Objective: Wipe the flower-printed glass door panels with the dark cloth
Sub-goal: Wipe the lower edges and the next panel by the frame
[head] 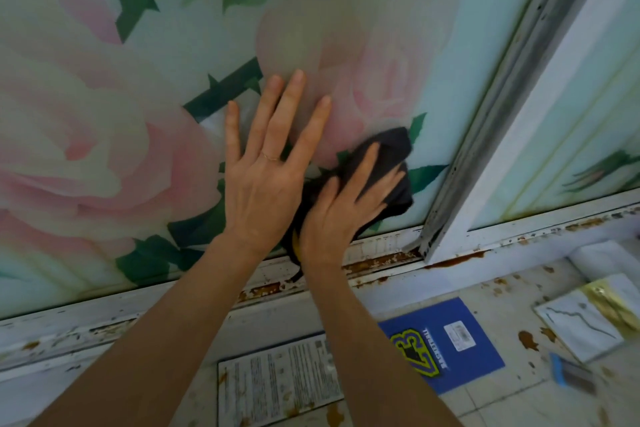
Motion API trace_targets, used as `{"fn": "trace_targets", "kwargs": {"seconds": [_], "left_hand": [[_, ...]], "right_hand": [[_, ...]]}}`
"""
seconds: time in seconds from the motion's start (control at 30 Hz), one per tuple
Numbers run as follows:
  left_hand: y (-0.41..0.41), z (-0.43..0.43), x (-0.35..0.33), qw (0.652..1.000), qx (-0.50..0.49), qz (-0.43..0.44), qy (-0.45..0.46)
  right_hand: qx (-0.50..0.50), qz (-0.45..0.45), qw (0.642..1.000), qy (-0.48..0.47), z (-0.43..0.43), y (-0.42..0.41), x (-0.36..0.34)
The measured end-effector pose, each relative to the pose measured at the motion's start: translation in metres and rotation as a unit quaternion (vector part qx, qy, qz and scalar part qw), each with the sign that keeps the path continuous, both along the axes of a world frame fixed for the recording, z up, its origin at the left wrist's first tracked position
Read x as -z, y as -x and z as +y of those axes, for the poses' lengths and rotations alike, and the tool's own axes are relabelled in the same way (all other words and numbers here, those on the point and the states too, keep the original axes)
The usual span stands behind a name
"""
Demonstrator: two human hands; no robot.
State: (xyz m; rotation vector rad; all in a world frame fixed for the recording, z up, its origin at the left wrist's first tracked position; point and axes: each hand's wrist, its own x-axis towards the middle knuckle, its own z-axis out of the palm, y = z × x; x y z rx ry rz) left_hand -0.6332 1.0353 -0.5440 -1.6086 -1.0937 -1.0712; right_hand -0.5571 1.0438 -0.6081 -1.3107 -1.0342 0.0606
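Observation:
The flower-printed glass panel fills most of the view, with pale pink roses and green thorny stems. My left hand lies flat on the glass with its fingers spread and straight. Just to its right, my right hand presses the dark cloth against the lower part of the panel, fingers stretched over it. The cloth bunches out beyond the fingertips and hangs a little below the palm. A second printed panel stands to the right behind a white frame post.
A white bottom rail with peeling paint and rust runs under the panels. On the stained tiled floor below lie a blue packet, a printed sheet, a clear bag with brass parts and a small blue-edged tool.

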Motion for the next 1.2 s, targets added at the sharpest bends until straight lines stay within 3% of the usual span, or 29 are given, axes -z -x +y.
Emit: {"fn": "trace_targets", "kwargs": {"seconds": [0.13, 0.27, 0.43, 0.53, 0.63, 0.77, 0.87, 1.07, 1.13, 1.2], "left_hand": [[0.004, 0.001, 0.0, 1.0, 0.01, 0.01, 0.002], [0.012, 0.001, 0.001, 1.0, 0.017, 0.018, 0.002], [0.017, 0.001, 0.001, 0.999, 0.02, 0.032, -0.001], [0.018, 0.001, 0.001, 0.999, 0.021, 0.024, -0.004], [0.025, -0.003, 0.002, 1.0, 0.014, 0.01, 0.0], [0.046, -0.01, 0.002, 1.0, -0.006, 0.01, -0.011], [0.061, -0.013, 0.003, 1.0, -0.014, 0.008, -0.022], [0.087, -0.017, 0.006, 0.999, -0.037, 0.019, -0.033], [0.092, -0.02, 0.004, 0.999, -0.033, 0.01, -0.029], [0.098, -0.026, 0.005, 1.0, -0.024, -0.01, -0.01]], "right_hand": [[-0.013, -0.04, 0.999, -0.006, 0.002, -0.009, 0.012], [0.016, 0.114, 0.993, 0.011, 0.022, -0.054, 0.005], [0.044, 0.16, 0.986, 0.009, 0.023, -0.037, -0.004], [0.039, 0.098, 0.994, 0.017, 0.011, -0.003, 0.002], [0.009, -0.037, 0.999, 0.007, -0.008, 0.033, 0.017], [-0.008, -0.209, 0.977, -0.035, -0.012, 0.025, 0.033], [0.023, -0.194, 0.979, -0.057, 0.002, 0.007, 0.026], [0.072, -0.003, 0.996, -0.05, 0.004, 0.048, -0.009], [0.065, -0.057, 0.995, -0.055, -0.01, 0.08, -0.009], [0.008, -0.181, 0.981, -0.071, -0.028, 0.109, 0.006]]}}
